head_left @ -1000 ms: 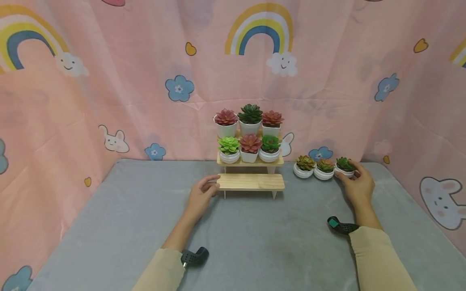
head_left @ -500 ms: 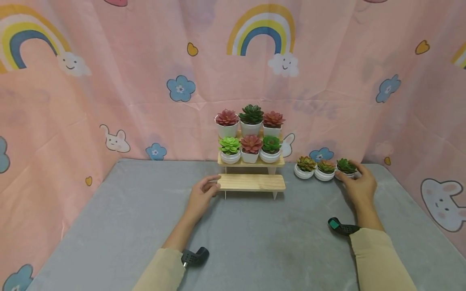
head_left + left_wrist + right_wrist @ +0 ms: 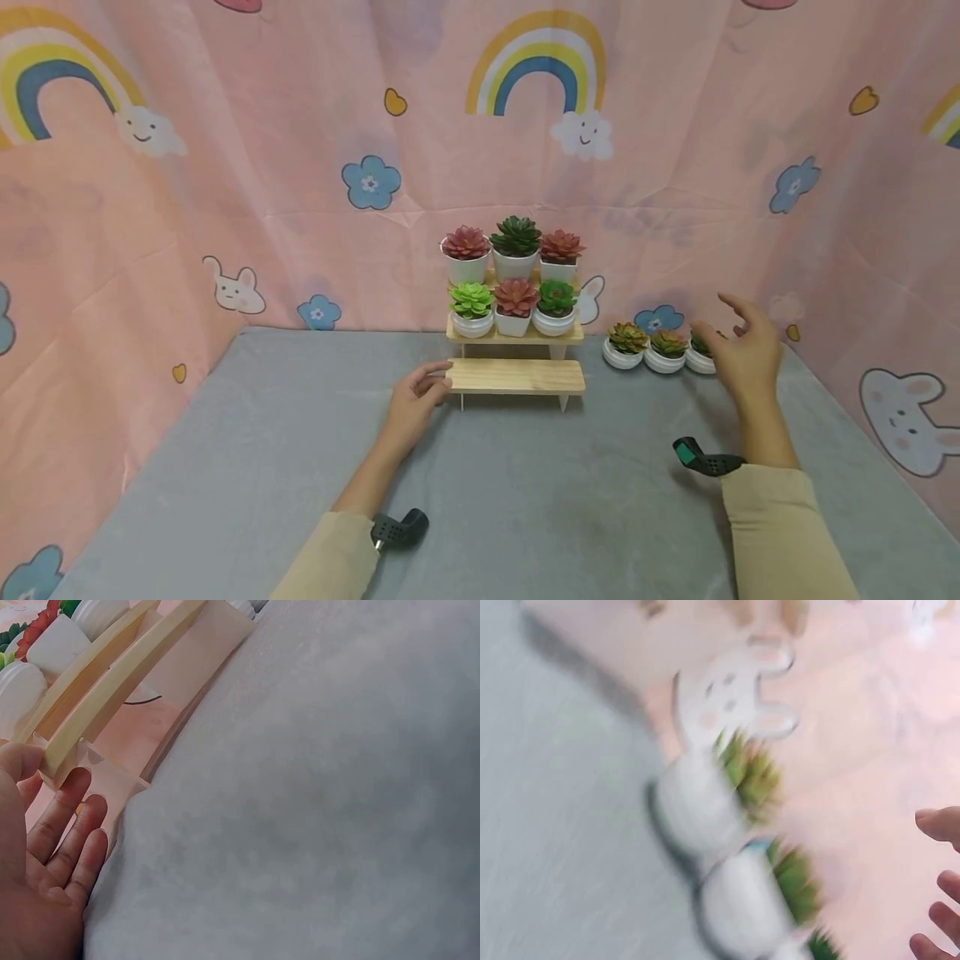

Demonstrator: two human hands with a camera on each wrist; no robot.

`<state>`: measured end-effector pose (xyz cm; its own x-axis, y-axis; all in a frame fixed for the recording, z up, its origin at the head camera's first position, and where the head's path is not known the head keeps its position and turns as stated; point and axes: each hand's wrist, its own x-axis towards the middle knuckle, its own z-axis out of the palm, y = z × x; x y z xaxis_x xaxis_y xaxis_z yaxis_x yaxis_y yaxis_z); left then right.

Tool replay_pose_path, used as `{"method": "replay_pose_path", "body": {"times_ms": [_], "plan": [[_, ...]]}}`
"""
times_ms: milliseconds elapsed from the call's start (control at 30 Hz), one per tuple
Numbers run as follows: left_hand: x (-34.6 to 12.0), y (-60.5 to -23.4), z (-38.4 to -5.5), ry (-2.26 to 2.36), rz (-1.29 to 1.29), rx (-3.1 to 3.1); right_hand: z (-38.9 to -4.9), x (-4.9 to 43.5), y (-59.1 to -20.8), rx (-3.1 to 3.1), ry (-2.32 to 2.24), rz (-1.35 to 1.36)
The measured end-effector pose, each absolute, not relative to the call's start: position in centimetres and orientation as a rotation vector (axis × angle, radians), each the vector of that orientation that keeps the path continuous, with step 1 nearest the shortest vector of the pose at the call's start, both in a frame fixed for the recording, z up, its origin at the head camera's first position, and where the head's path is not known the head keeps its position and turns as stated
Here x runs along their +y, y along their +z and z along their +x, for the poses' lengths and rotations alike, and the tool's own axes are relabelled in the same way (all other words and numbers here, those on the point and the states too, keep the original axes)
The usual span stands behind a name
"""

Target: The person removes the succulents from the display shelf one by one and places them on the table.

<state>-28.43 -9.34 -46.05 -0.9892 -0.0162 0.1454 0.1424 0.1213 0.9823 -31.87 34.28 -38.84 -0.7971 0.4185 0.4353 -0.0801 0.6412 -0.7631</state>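
A tiered wooden plant stand (image 3: 516, 377) stands at the middle back. My left hand (image 3: 417, 402) holds the left end of its lowest plank, thumb and forefinger at the corners; in the left wrist view the other fingers (image 3: 71, 825) stretch out below the plank (image 3: 112, 694). Small potted succulents in white pots stand in a row to the right: a yellowish one (image 3: 624, 345), an orange-green one (image 3: 666, 351) and a dark green one (image 3: 700, 358). My right hand (image 3: 746, 354), thumb and fingers spread with nothing between them, is just over the dark green one and partly hides it.
Several potted succulents fill the stand's two upper tiers, among them a bright green one (image 3: 472, 308) and a dark green one (image 3: 516, 246). A grey cloth (image 3: 525, 500) covers the table. A pink patterned curtain (image 3: 300, 217) hangs close behind.
My right hand has let go of the dark green succulent and risen up and slightly right, its fingers spreading. The left hand keeps its place at the stand.
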Motion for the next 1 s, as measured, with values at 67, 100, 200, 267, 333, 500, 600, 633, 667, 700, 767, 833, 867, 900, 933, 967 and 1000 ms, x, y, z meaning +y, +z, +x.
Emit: {"method": "replay_pose_path", "body": {"times_ms": [67, 100, 200, 267, 333, 500, 600, 633, 667, 700, 767, 833, 867, 900, 933, 967, 1000], "plan": [[-9.3, -46.0, -28.4, -2.004, -0.124, -2.258, -31.7, 33.5, -37.6, -2.243, 1.102, -0.214], [-9.3, -46.0, -28.5, -2.005, -0.119, -2.26, -31.5, 33.1, -36.9, -2.243, 1.106, -0.194], [-9.2, -45.9, -28.4, -2.013, -0.109, -2.265, -30.9, 31.8, -35.3, -2.238, 1.125, -0.119], [-9.1, -45.6, -28.2, -2.008, -0.106, -2.278, -30.4, 30.9, -34.3, -2.237, 1.133, -0.063], [-9.0, -45.1, -27.9, -2.01, -0.106, -2.286, -30.0, 29.8, -33.6, -2.227, 1.145, -0.002], [-9.1, -44.9, -27.7, -2.004, -0.092, -2.288, -29.5, 26.7, -32.1, -2.222, 1.15, 0.146], [-9.1, -45.5, -28.0, -1.998, -0.086, -2.285, -29.6, 25.0, -31.6, -2.216, 1.151, 0.248], [-9.2, -45.7, -28.1, -1.998, -0.086, -2.283, -29.6, 24.4, -31.5, -2.215, 1.149, 0.277], [-9.2, -45.9, -28.2, -2.0, -0.087, -2.282, -29.7, 23.9, -31.4, -2.213, 1.158, 0.304], [-9.2, -46.0, -28.3, -2.004, -0.089, -2.277, -29.7, 23.4, -31.4, -2.209, 1.167, 0.33], [-9.3, -46.2, -28.5, -2.001, -0.091, -2.276, -29.8, 22.5, -31.3, -2.21, 1.175, 0.364], [-9.3, -46.2, -28.6, -2.001, -0.088, -2.272, -29.9, 21.6, -31.4, -2.199, 1.202, 0.397], [-9.3, -46.2, -28.6, -2.002, -0.087, -2.271, -30.0, 21.2, -31.4, -2.194, 1.215, 0.408], [-9.3, -46.2, -28.6, -1.998, -0.087, -2.274, -30.0, 20.8, -31.5, -2.191, 1.221, 0.417], [-9.3, -46.1, -28.5, -1.995, -0.083, -2.28, -30.1, 20.4, -31.6, -2.185, 1.231, 0.426], [-9.3, -46.0, -28.5, -1.994, -0.082, -2.284, -30.1, 20.1, -31.8, -2.181, 1.241, 0.432], [-9.3, -46.0, -28.5, -1.996, -0.078, -2.288, -30.2, 19.8, -31.9, -2.179, 1.247, 0.435]]}}
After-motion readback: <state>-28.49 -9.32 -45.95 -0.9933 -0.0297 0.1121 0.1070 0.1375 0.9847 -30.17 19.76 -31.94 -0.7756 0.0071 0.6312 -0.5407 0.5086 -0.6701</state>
